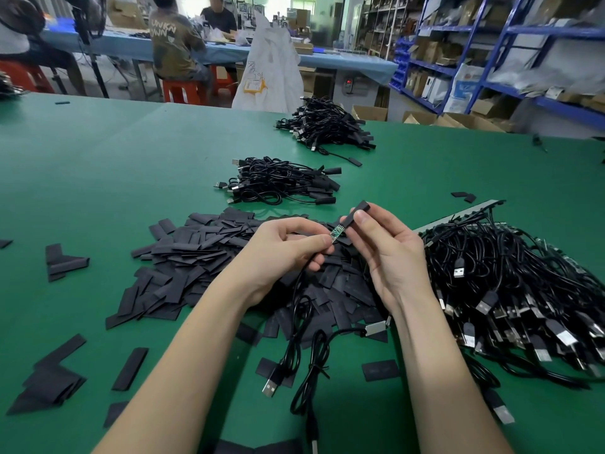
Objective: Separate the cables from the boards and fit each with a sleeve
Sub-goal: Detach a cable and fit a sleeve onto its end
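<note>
Cable board end pinched in left hand; right hand pinches black sleeve, sleeve mouth just beside board tip, above sleeve pile.

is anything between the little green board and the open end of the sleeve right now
Nothing visible. The left hand pinches the green board, its tip right at the mouth of the black sleeve held by the right hand; only air lies between them.

Bare green counter lies open at far left. A heap of sleeves crowds the middle, a tangle of cables blocks the right, two cable piles sit beyond.
</note>
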The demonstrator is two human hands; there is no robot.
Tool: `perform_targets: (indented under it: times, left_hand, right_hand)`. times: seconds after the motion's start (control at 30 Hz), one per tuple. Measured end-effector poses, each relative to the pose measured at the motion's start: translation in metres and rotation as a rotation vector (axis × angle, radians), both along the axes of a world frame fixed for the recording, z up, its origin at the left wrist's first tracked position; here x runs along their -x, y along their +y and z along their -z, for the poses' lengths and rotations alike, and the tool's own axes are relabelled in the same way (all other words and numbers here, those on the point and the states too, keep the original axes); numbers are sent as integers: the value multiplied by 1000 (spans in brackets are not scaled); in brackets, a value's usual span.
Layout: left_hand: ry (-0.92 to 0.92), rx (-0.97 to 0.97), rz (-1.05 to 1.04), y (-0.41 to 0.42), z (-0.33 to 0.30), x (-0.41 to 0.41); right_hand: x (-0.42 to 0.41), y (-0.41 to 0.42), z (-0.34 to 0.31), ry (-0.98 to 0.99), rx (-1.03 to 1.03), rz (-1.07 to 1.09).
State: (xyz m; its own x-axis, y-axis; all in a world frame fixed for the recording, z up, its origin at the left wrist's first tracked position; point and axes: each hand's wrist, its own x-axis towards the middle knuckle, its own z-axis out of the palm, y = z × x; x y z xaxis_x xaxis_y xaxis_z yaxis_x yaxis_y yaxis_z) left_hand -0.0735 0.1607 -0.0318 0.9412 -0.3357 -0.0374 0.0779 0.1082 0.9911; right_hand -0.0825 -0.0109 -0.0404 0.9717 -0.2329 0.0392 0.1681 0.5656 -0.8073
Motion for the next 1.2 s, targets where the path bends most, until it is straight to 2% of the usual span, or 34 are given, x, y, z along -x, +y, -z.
perform_targets:
  times: [0.23, 0.47, 0.6, 0.67, 0.77, 1.2]
  left_hand:
    - [22, 47, 26, 0, 0, 0]
    - [37, 73, 21, 1, -3, 1]
    - [13, 73, -12, -1, -4, 2]
    - [-29, 28, -32, 0, -5, 2]
    - [-158, -139, -64, 2, -4, 2]
    - [-369, -252, -164, -1, 1, 2]
  right_hand:
    - [0, -1, 1, 5, -11, -24]
    - [3, -5, 0, 44, -57, -225]
    - [2, 0, 0, 50, -43, -217]
    - [1, 1, 0, 45, -54, -184]
    - [0, 2, 2, 43, -85, -147]
    - [-1, 7, 4, 65, -92, -160]
